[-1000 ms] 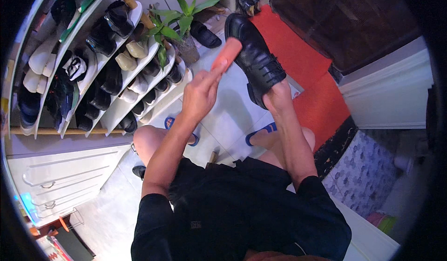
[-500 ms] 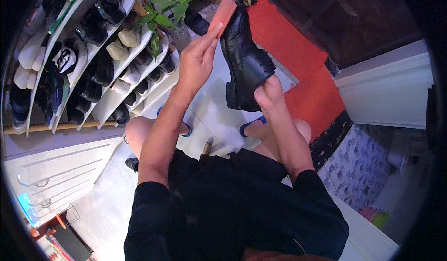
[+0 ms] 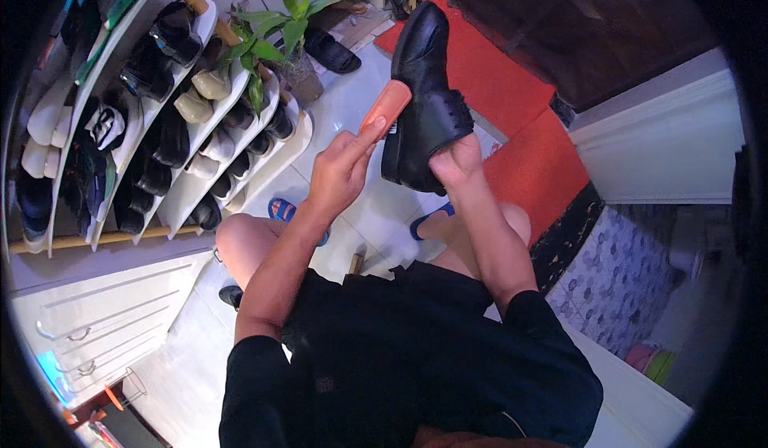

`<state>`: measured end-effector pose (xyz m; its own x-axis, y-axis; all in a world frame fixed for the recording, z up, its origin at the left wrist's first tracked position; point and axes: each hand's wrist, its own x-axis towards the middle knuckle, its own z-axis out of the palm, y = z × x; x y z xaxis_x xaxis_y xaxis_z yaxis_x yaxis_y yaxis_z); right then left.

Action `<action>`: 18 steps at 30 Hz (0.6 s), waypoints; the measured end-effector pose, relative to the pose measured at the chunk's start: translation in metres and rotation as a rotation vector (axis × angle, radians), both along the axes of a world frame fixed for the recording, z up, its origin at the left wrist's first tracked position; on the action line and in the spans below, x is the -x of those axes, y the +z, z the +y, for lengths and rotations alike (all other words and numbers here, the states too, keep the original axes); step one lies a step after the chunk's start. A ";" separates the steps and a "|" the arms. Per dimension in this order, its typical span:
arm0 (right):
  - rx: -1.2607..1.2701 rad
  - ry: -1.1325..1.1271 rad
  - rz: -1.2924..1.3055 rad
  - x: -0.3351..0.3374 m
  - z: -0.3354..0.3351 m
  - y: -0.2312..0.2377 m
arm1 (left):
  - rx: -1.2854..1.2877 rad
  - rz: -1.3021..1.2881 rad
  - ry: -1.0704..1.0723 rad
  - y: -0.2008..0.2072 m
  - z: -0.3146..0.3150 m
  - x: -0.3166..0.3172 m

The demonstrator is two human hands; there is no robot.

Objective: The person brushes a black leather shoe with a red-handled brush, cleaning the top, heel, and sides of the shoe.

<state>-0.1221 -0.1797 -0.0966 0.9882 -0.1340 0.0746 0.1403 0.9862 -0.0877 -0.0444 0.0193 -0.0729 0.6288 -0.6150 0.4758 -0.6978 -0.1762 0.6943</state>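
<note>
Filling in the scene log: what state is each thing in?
Black shoe: raised, toe pointing away
Orange block: held beside shoe, contact unclear
Left grip: closed around block
Right grip: partly inside shoe, fingers mostly hidden
Cabinet drawers: appear shut
Shoe rack: loaded
Red mat: lying flat
Blue sandals: worn

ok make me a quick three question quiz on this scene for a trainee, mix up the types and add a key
1. Multiple choice: which hand holds the flat, salmon-pink block with rounded corners?
a) left
b) right
c) both

2. True or false: the fingers of the right hand are hidden in the opening of the black leather lace-up shoe.

3. Fill in the blank: the tiered white shoe rack stands to the person's ____.

Key:
1. a, the left hand.
2. True.
3. left
</note>
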 end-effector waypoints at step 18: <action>0.164 -0.001 0.114 0.002 0.011 0.002 | -0.181 -0.364 -0.029 0.048 -0.013 -0.048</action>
